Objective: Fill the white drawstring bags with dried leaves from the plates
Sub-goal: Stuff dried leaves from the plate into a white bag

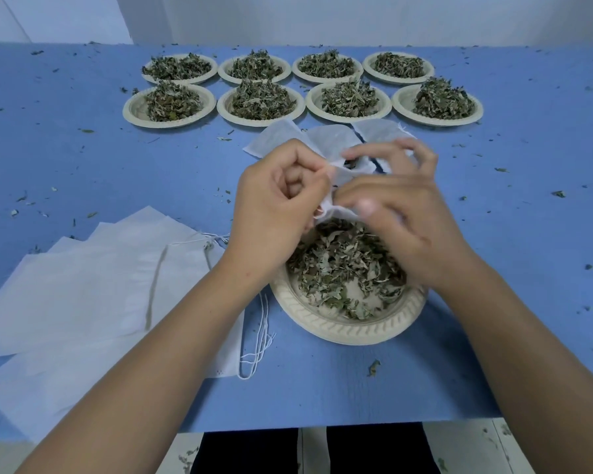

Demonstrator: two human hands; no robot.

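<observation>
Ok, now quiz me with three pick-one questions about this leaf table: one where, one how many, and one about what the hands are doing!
1. Where do the flat bags lie?
A) left of the near plate
B) right of it
C) on top of it

2. How many far plates are there?
A) six
B) eight
C) ten

3. What do the left hand and right hand do?
A) lie flat
B) lift a plate
C) both pinch one small bag

Answers:
1 A, they lie on its left side.
2 B, two rows of four.
3 C, both grip it above the near plate.
</observation>
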